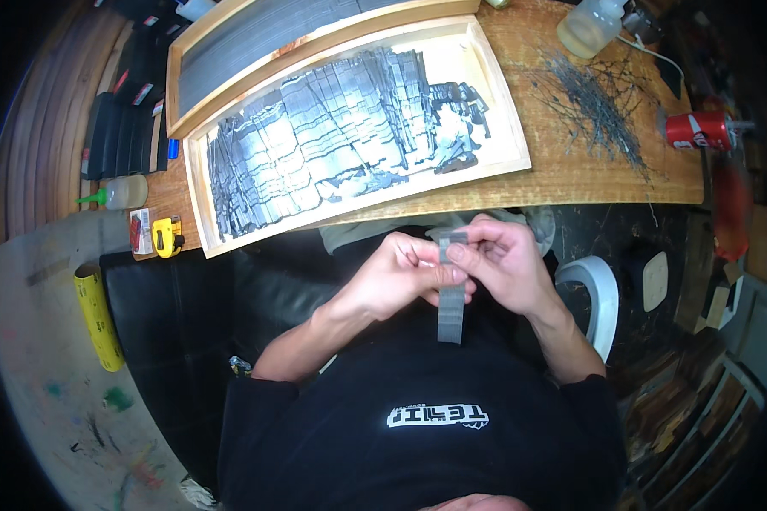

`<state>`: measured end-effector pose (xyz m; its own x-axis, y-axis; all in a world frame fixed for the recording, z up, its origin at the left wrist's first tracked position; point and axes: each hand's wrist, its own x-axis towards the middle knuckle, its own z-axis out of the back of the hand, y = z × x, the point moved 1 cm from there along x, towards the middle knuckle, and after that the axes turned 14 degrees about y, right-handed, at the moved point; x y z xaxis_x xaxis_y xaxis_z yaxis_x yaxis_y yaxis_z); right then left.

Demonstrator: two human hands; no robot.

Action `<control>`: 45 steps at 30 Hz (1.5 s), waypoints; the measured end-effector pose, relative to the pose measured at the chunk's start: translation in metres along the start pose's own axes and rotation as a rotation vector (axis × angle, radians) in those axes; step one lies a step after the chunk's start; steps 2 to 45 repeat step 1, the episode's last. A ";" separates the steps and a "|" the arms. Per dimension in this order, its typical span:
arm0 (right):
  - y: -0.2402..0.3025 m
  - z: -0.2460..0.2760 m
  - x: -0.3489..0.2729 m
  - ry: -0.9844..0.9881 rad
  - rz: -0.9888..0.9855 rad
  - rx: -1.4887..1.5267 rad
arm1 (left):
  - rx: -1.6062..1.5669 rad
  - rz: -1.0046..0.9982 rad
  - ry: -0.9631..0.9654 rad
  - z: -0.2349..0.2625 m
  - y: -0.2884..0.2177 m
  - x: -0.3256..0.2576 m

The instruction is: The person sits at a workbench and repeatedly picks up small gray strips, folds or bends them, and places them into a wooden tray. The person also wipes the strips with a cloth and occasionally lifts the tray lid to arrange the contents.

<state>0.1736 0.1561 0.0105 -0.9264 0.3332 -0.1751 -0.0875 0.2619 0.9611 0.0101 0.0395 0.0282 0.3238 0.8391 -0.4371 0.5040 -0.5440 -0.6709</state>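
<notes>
My left hand (pixel 400 271) and my right hand (pixel 504 266) are close together in front of my chest, just off the table's near edge. Between them hangs a narrow grey strip (pixel 451 325) with fine lines across it. My left thumb and fingers pinch it around its middle. Higher up, my right thumb presses on its upper part. Its lower end hangs free over my dark shirt. Beyond my hands, a shallow wooden tray (pixel 504 98) lies at a slant on the table, holding rows of thin dark grey pieces (pixel 337 119), with looser bits toward its right end.
A second wooden frame (pixel 173 94) with a grey inside lies behind the tray. Dark twigs (pixel 601 119), a red can (pixel 695 131) and a squeeze bottle (pixel 590 29) are at right. At left are a green-tipped bottle (pixel 126 192), a yellow tape measure (pixel 168 237) and a yellow roll (pixel 99 319).
</notes>
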 end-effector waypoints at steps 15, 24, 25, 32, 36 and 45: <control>-0.002 0.007 0.001 0.160 -0.226 0.253 | -0.066 -0.002 0.006 0.011 0.009 0.005; -0.002 0.007 0.001 0.160 -0.226 0.253 | -0.066 -0.002 0.006 0.011 0.009 0.005; -0.002 0.007 0.001 0.160 -0.226 0.253 | -0.066 -0.002 0.006 0.011 0.009 0.005; -0.002 0.007 0.001 0.160 -0.226 0.253 | -0.066 -0.002 0.006 0.011 0.009 0.005; -0.002 0.007 0.001 0.160 -0.226 0.253 | -0.066 -0.002 0.006 0.011 0.009 0.005; -0.002 0.007 0.001 0.160 -0.226 0.253 | -0.066 -0.002 0.006 0.011 0.009 0.005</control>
